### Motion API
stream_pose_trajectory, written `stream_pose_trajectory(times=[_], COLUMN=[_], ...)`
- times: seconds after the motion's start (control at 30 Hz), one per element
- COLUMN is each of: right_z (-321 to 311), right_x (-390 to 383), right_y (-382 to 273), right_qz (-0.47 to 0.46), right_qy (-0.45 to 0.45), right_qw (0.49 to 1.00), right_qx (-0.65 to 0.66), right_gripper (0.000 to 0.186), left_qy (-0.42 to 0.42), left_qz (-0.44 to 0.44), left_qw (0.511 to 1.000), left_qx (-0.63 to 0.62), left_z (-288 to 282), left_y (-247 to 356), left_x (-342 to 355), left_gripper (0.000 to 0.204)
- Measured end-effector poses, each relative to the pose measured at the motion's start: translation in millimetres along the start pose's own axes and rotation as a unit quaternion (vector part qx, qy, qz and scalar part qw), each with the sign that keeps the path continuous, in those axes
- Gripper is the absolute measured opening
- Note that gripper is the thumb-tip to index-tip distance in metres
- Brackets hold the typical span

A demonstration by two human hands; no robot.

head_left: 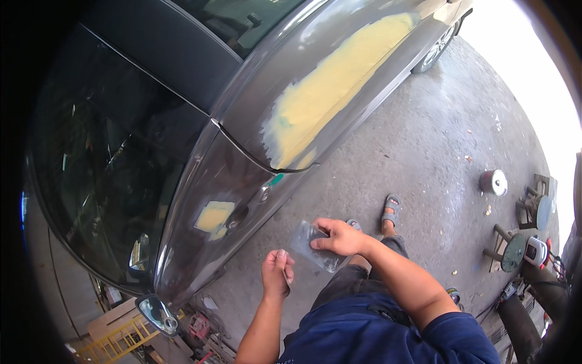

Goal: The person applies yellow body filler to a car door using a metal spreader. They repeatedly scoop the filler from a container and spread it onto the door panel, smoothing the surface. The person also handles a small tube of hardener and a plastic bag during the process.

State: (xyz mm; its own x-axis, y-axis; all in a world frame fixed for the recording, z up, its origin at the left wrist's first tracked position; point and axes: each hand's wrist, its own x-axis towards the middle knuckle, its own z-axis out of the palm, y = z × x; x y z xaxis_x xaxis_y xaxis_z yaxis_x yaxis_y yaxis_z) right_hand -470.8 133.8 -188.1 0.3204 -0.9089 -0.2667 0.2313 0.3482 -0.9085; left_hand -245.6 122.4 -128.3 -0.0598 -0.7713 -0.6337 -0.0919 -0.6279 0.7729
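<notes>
Right grip: closed on a translucent grey sheet. Thumb lies over the upper face, other fingers at the far edge and probably beneath, a hold that likely keeps the sheet steady from one side. Its left part is uncovered, facing the other hand.

Sheet location: before the person's waist, above the floor, apart from the car.

Left grip: just beside the sheet, not seen touching it. Fingers curled, thumb up; a thin edge may show at the palm, but cannot tell whether anything is held. Placement presumably keeps both hands within easy reach of each other.

Car flank alongside: large yellow patch, smaller patch near the door handle. Stool and can stand well apart to the right, perhaps to leave standing room.
</notes>
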Motion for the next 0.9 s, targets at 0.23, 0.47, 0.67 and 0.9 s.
stream_pose_trajectory(times=[0.23,0.47,0.67,0.9], right_z=[9,14,21,22], right_x=[43,71,81,81], right_y=[-22,-22,-17,-17], right_qz=[-0.307,-0.371,-0.357,-0.346], right_qy=[0.333,0.349,0.343,0.359], right_qw=[0.872,0.828,0.841,0.841], right_qx=[-0.185,-0.234,-0.220,-0.212], right_gripper=[0.035,0.045,0.047,0.043], left_qy=[0.024,0.053,0.067,0.068], left_qz=[-0.021,-0.037,-0.057,-0.031], left_qw=[0.997,0.993,0.990,0.989], left_qx=[0.063,0.099,0.110,0.124], left_z=[-36,-48,-61,-68], left_y=[-18,-52,-56,-69], left_x=[-2,-9,-11,-6], left_gripper=[0.021,0.013,0.008,0.010])
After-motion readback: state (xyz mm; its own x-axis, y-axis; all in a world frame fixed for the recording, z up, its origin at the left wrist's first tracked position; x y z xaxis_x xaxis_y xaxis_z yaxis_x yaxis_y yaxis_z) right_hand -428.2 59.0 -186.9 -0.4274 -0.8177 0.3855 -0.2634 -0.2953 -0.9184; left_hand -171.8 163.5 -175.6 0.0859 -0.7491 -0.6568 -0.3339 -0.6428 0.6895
